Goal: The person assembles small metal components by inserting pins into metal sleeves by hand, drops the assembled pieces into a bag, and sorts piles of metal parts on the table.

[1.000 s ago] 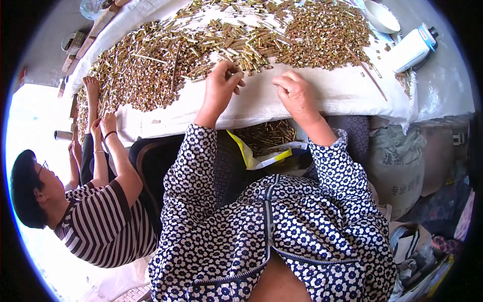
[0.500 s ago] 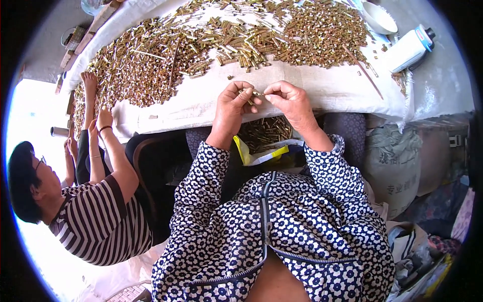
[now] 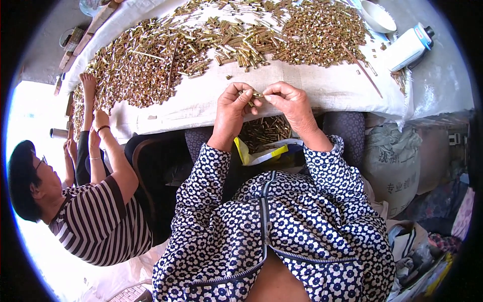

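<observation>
A small brass piece [image 3: 257,94] is being pinched closed between the left hand [image 3: 232,106] and right hand [image 3: 292,104], seemingly for fitting together, with the brass heap [image 3: 201,45] lying at twelve o'clock

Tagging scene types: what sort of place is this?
Probably a small hand-assembly or sorting workshop: a cloth-covered table heaped with small brass-coloured metal parts, both hands pinching one, and a co-worker sorting alongside.
</observation>
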Motion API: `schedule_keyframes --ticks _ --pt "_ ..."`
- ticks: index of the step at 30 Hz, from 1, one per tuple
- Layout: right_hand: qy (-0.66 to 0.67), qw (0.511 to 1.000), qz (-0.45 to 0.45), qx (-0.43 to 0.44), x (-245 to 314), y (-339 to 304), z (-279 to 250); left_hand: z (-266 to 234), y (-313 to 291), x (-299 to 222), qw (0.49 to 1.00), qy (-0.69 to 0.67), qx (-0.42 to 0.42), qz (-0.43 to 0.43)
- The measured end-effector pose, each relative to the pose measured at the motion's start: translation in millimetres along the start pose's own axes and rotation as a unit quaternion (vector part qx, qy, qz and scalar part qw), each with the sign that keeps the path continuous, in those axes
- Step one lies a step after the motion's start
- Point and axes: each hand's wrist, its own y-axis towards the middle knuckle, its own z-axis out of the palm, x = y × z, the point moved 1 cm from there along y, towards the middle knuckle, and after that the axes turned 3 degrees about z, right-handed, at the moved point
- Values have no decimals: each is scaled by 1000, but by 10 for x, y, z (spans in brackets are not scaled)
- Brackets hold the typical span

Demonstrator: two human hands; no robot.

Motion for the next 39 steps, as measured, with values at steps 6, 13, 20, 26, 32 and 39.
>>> schedule_keyframes --ticks 6,13,20,26,32,39 --pt "67 998 17 -2 -14 1 -15 15 -3 -4 1000 2 7 9" --pt "38 999 1 -9 -36 -7 -4 39 5 28 999 14 13 25" --pt "-276 953 -120 -41 -28 5 -38 142 51 164 878 449 25 161" --pt "-428 885 -158 -91 -39 72 -285 330 62 148 744 606 94 267" --pt "-526 828 -75 -179 -7 356 -643 231 0 119 785 559 71 255" --pt "-583 782 -127 -179 -244 584 -843 291 -147 -187 839 482 155 200"
